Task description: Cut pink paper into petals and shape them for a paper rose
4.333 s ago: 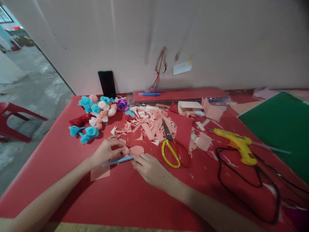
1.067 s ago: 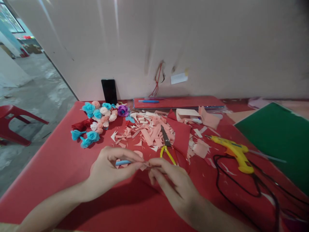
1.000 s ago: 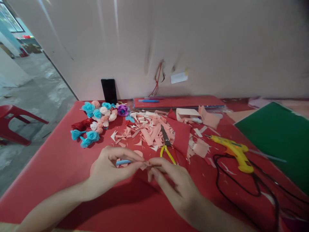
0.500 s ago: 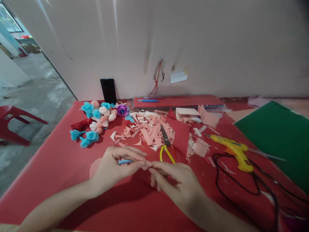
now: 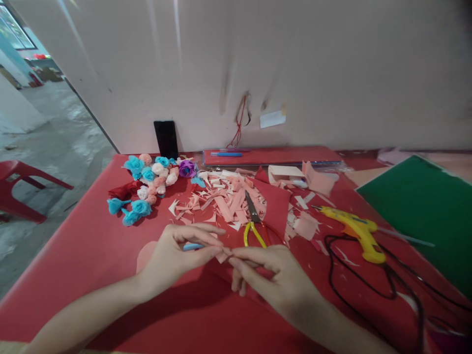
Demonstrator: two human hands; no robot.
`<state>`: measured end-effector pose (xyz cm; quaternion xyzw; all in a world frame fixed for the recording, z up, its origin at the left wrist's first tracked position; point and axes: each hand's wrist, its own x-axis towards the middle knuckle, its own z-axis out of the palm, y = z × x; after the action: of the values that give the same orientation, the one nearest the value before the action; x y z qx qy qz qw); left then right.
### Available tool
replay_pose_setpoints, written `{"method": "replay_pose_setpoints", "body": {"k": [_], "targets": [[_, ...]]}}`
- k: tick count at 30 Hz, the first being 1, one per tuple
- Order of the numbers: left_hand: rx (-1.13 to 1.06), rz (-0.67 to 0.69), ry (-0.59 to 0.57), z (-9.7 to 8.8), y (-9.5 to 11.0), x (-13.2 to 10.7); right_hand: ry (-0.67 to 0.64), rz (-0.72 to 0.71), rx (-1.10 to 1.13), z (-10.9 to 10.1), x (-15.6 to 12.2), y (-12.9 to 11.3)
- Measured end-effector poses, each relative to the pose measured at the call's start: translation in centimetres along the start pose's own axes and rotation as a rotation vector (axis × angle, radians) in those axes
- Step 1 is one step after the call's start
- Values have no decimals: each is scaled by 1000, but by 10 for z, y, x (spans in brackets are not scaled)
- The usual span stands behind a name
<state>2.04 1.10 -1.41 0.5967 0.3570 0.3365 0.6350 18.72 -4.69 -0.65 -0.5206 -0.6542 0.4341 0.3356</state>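
Note:
Over the near middle of the red table, my left hand point(image 5: 177, 258) and my right hand point(image 5: 275, 275) meet at the fingertips. Both pinch a small pink paper piece point(image 5: 222, 256), the left from one side and the right from the other; most of it is covered by fingers. A blue pen-like stick point(image 5: 192, 247) shows behind my left thumb; whether it is held or lies on the table I cannot tell. Partly hidden by my left wrist lies a flat pink paper piece point(image 5: 144, 255). Just beyond my hands rest the scissors point(image 5: 253, 216) with yellow and red handles.
Pink paper scraps point(image 5: 224, 199) are heaped behind the scissors. Paper flowers point(image 5: 138, 209) cluster at the left, near a leaning phone point(image 5: 165, 139). At right lie a yellow glue gun point(image 5: 354, 227), its black cord point(image 5: 332, 280) and a green sheet point(image 5: 420, 206). A wall point(image 5: 295, 64) closes the back.
My fingers have shifted slightly around the pink paper, and a little more of it shows between them. Everything else on the table stays where it was.

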Motion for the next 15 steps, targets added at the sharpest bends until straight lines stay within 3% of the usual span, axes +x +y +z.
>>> {"method": "replay_pose_setpoints", "body": {"k": [8, 15], "targets": [[-58, 89, -100, -2, -1, 4, -12, 21, 53, -2, -1, -4], [-153, 23, -163, -2, 0, 2, 2, -13, 75, -2, -1, -4]]}}
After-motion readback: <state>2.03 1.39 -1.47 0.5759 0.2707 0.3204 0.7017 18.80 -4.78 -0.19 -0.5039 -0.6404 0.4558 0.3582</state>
